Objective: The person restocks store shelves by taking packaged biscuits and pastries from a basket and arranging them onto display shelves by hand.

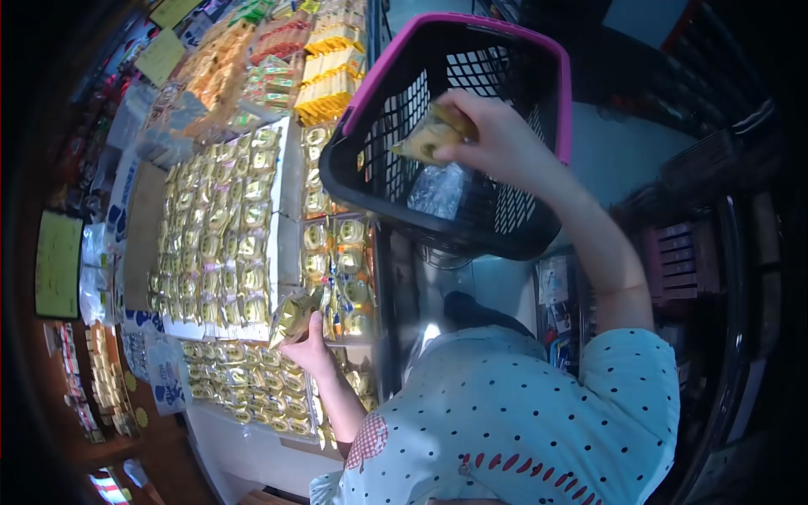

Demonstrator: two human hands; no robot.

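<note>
My right hand (pixel 471 135) is closed around a gold-wrapped snack packet (pixel 425 139), held over the mouth of a black shopping basket (pixel 522 231) with a pink handle (pixel 566 101). Inside the basket lies a clear, crinkled plastic bag (pixel 438 190); what it contains I cannot make out. Low on the left, my left hand (pixel 310 349) grips another gold-wrapped packet (pixel 293 318) at the edge of the display. Just beyond that hand are rows of similar gold packets (pixel 223 227) standing in trays.
More snack packs in yellow wrappers (pixel 330 76) and red wrappers (pixel 282 38) fill the far end of the display. A green-yellow sign (pixel 59 265) stands at the left. Dark shelving with goods (pixel 682 257) is on the right, with tiled floor (pixel 627 160) between.
</note>
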